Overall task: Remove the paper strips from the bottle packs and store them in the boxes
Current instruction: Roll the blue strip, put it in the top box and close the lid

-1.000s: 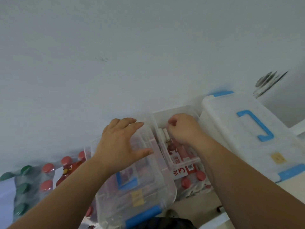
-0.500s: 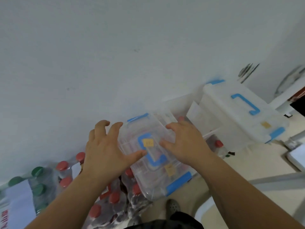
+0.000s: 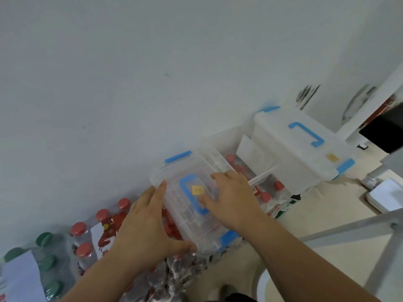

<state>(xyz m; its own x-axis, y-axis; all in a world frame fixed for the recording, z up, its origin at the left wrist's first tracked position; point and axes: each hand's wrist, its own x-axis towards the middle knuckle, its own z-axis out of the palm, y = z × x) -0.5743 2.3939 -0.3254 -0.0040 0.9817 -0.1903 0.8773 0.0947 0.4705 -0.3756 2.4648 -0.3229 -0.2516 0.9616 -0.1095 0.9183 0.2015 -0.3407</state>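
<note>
Two bare forearms reach in from the lower edge, both meeting at one small clear box (image 3: 192,166).

Box: lid on, long axis running away from the viewer and tilted to the left. Blue handle (image 3: 182,184) lies flat on the lid, with a yellow sticker (image 3: 197,190) inside its loop. One blue latch (image 3: 177,156) is at the far end and another (image 3: 229,237) at the near end. The box rests on top of shrink-wrapped red-capped bottle packs (image 3: 102,214), close to the white wall (image 3: 152,62).

Left hand (image 3: 144,225): palm against the box's left long side, fingers fairly straight and pointing away along that edge. The thumb hooks round the near-left corner. Grip closed on the box wall.

Right hand (image 3: 231,199): laid palm-down on the right half of the lid, fingers slightly spread and gently bent. The thumb reaches across to the handle. Grip not closed; the hand presses flat and nothing is pinched.

Paper strip (image 3: 106,234): red and white, in place on the red-capped pack left of the left wrist. The box contents are too blurred to read.

Surroundings: green-capped bottles (image 3: 44,238) at far left. A larger white box (image 3: 294,153) with blue fittings sits to the right, lid on. Beige floor (image 3: 327,203) lies beyond it.
</note>
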